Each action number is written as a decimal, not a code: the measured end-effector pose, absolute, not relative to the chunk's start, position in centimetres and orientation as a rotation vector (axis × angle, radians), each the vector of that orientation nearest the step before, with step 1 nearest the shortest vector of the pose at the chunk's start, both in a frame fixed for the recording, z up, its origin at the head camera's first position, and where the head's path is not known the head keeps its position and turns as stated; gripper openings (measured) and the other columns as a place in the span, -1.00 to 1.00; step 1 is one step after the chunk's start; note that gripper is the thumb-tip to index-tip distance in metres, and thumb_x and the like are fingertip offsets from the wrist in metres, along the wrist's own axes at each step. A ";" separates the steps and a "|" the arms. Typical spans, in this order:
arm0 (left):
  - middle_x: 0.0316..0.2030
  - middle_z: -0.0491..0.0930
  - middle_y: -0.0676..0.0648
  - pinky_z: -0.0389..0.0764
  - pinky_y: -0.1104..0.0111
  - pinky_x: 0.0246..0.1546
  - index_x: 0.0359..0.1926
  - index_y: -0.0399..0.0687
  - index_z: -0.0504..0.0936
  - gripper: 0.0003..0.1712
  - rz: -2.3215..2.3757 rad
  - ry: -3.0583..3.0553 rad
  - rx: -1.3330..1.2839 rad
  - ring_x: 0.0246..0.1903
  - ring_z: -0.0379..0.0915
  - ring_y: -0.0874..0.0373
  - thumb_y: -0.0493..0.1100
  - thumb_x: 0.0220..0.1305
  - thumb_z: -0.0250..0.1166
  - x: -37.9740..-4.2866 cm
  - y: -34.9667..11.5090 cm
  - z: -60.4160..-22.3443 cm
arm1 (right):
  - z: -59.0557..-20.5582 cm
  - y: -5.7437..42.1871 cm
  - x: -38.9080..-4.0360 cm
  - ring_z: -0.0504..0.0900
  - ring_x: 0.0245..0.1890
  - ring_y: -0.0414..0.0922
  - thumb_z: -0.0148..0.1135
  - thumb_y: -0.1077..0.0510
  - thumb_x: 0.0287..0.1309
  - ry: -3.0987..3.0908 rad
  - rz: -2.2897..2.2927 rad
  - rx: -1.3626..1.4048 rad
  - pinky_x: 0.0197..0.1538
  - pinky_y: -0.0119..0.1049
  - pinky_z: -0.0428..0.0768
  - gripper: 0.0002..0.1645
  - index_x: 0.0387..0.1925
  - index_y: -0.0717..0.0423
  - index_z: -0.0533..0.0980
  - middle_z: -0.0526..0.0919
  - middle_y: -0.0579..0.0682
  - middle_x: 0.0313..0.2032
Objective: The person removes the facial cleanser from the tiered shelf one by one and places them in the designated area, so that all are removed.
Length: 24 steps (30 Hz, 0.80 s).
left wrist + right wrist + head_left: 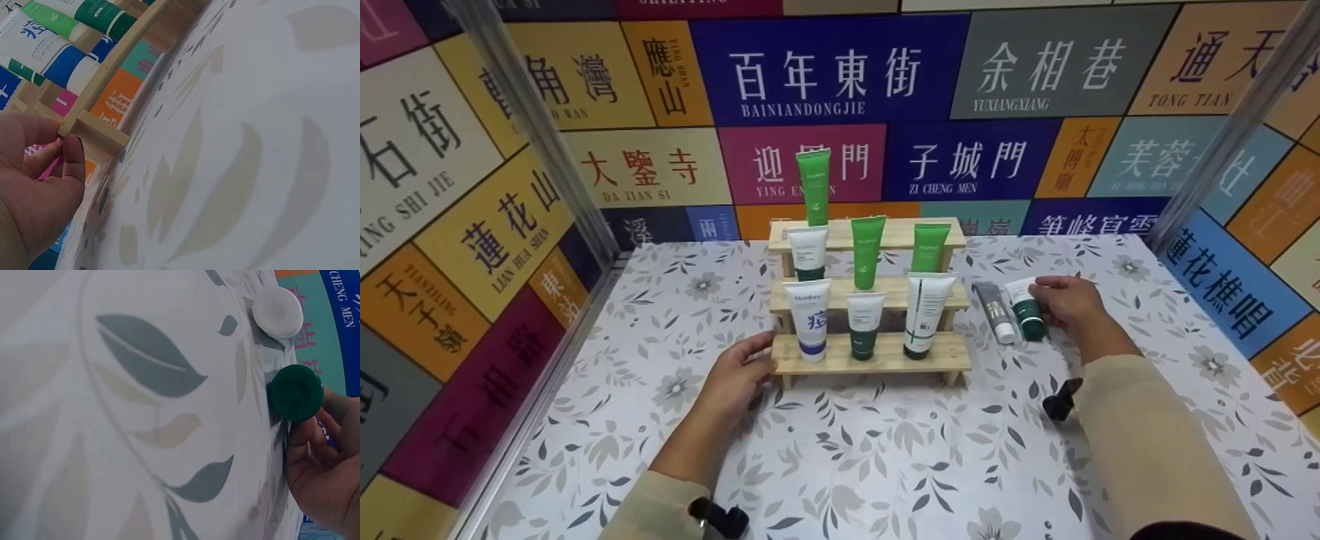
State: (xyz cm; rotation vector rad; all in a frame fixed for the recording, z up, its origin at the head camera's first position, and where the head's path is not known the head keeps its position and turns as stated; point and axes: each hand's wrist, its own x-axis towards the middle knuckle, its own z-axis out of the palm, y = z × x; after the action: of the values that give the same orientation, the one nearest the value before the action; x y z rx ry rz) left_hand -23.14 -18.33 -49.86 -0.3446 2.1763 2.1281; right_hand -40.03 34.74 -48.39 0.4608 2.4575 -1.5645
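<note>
The left end of the wooden stand (838, 366)'s lowest shelf is pinched lightly by the left hand (739, 369); pressure there is best applied gently, so that the standing tubes (810, 319) are not tipped. Right of the stand, the white-and-green tube (1026, 309) lies on the table (885, 465), gripped at its far end by the curled right hand (1069, 306); the grey tube (994, 313) just beside it should not be nudged.

blue-banded tube (811, 319) has fine print way too tiny to read, and on right wrist cam the green cap (297, 393) blocks most of its green-and-white tube (1026, 307), right hand (329, 478) cropped too
</note>
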 end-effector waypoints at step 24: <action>0.42 0.56 -0.12 0.64 0.31 0.05 0.51 -0.05 0.48 -0.39 2.138 2.139 -0.346 0.09 0.67 0.12 -0.28 0.48 0.22 -23.1 -18.4 -49.9 | -48.5 35.0 -38.9 0.69 -0.17 -0.31 0.26 0.05 0.51 2.452 -1.595 0.360 0.00 -0.39 0.73 -0.24 0.60 0.16 0.30 0.58 0.05 0.22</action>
State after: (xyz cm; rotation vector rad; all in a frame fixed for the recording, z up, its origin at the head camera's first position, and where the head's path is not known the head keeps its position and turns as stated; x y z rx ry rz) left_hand -23.14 -18.39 -49.90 -0.3462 2.1391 2.1376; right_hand -38.88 35.00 -48.52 0.3604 2.4523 -1.5954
